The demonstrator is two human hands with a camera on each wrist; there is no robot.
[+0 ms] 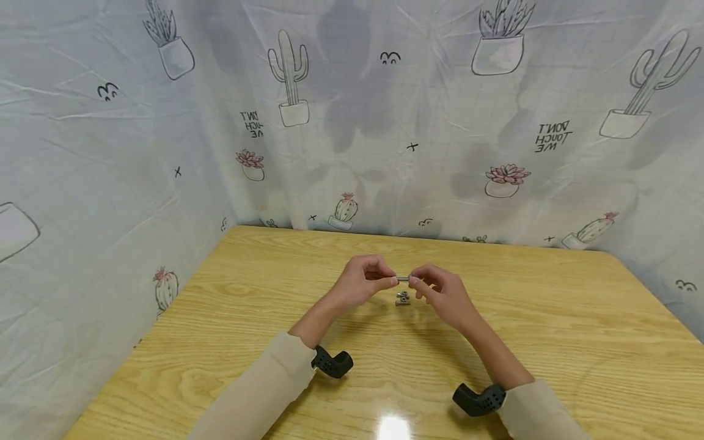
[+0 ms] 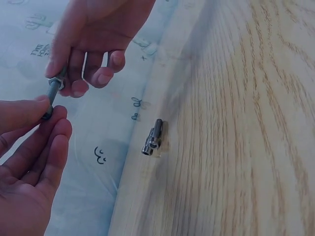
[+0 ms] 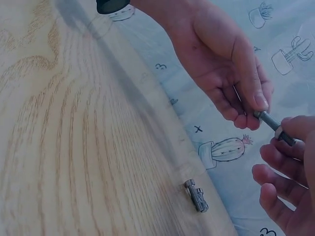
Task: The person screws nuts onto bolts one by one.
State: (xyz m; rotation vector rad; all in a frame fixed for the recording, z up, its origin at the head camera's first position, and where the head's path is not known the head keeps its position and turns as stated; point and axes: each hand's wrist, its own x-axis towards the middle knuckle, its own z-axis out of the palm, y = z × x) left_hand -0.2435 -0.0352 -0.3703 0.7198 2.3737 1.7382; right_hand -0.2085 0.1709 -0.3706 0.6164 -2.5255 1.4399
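Observation:
Above the table, my left hand [image 1: 363, 282] pinches the head end of a grey metal bolt [image 1: 403, 279] between thumb and fingers. The right hand [image 1: 442, 294] pinches the other end, where a nut [image 3: 279, 132] sits around the threaded shank. In the right wrist view the bolt's shank [image 3: 268, 119] shows between the two hands. Fingertips partly cover the bolt head and the nut. Below the hands, a small group of bolts and nuts [image 1: 403, 298] lies on the wood, apart from both hands.
The light wooden table [image 1: 264, 287] reaches back to a white cloth [image 1: 374, 159] printed with potted cacti, which also hangs at both sides. A black curved wrist mount sits on the left wrist [image 1: 332, 363] and another black mount [image 1: 478, 400] on the right.

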